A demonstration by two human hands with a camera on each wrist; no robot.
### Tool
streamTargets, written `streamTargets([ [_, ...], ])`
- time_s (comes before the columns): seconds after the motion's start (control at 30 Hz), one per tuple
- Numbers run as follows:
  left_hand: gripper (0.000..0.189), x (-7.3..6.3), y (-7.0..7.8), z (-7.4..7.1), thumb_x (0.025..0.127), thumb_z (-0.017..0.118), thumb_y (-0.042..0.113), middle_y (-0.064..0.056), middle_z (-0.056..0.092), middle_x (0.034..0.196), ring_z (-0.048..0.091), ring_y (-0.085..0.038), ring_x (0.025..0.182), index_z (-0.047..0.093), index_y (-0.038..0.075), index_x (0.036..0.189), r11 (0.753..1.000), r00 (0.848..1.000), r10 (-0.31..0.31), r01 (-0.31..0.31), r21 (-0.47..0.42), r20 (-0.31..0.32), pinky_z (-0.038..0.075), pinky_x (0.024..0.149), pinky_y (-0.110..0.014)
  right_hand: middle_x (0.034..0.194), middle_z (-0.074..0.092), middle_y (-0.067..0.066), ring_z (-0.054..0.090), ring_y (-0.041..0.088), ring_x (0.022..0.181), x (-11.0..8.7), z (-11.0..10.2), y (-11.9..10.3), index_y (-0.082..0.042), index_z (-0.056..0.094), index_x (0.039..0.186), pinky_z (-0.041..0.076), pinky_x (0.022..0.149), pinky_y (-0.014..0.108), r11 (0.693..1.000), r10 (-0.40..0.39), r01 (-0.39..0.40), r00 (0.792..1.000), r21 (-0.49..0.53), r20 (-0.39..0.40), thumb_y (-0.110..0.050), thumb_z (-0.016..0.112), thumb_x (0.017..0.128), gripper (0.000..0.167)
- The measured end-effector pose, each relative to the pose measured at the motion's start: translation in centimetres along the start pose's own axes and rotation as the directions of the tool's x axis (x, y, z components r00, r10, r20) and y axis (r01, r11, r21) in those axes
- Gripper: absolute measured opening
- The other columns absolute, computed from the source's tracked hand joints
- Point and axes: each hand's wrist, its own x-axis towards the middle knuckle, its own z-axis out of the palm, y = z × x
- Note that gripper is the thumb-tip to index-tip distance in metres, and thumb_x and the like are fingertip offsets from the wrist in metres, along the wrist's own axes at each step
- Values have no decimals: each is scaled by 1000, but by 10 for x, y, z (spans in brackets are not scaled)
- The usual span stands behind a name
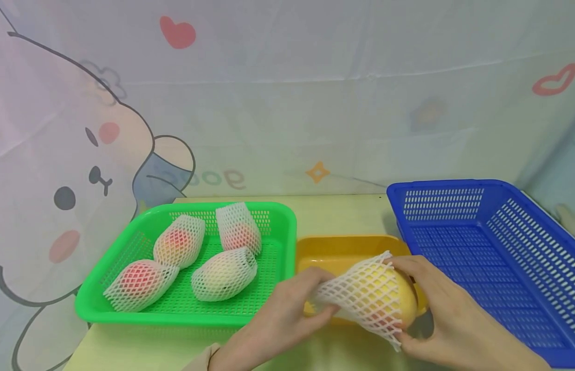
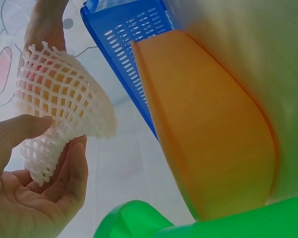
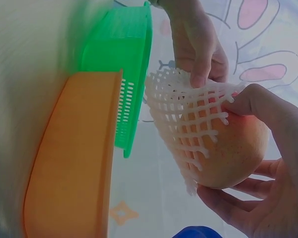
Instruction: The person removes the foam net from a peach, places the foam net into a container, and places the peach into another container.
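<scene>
Over the orange-yellow tray, a yellow fruit with a red blush sits partly inside a white foam net sleeve. My left hand pinches the gathered, narrow end of the sleeve between thumb and fingers. From the right, my right hand holds the bare end of the fruit, its thumb at the sleeve's open edge in the right wrist view. Part of the fruit shows through the mesh in the left wrist view, where the sleeve covers the side facing that camera.
To the left, a green basket holds several net-wrapped fruits. The orange-yellow tray lies behind and below the hands. A blue basket stands at the right. A printed curtain hangs behind the pale yellow table.
</scene>
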Motion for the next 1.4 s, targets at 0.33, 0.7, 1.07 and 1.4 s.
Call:
streamTargets([
  [0.33,25,0,-1,0,83,71,9,3,66,97,63,-5,87,60,12,105,1000,999,21,-21,6,-26,51,80,-14,126,51,-4,51,3,100,0,0,2,-10,42,137,37,88,2,1000,-19,19,1000,5,-5,-20,85,50,98],
  [0.7,21,1,-1,-2,84,70,9,5,66,98,60,-3,87,63,14,104,1000,999,17,-16,20,-30,50,79,-12,124,50,-9,50,-1,100,1,-5,1,-12,41,137,37,89,3,1000,2,-2,999,-10,40,-18,85,51,96],
  [1.07,18,2,-1,-4,85,69,8,6,66,97,60,-4,87,64,15,101,1000,999,0,1,15,-40,50,77,-12,124,51,-5,50,2,103,1,-5,5,-9,43,137,33,95,1,999,-33,33,999,12,10,-23,86,53,95],
  [1.4,19,2,-3,-5,84,70,7,5,66,95,60,-4,84,64,14,100,999,997,13,-10,45,-77,50,75,-12,122,50,-12,50,-3,102,1,-10,5,-11,44,135,36,92,3,1000,-3,3,999,9,52,-28,85,61,87],
])
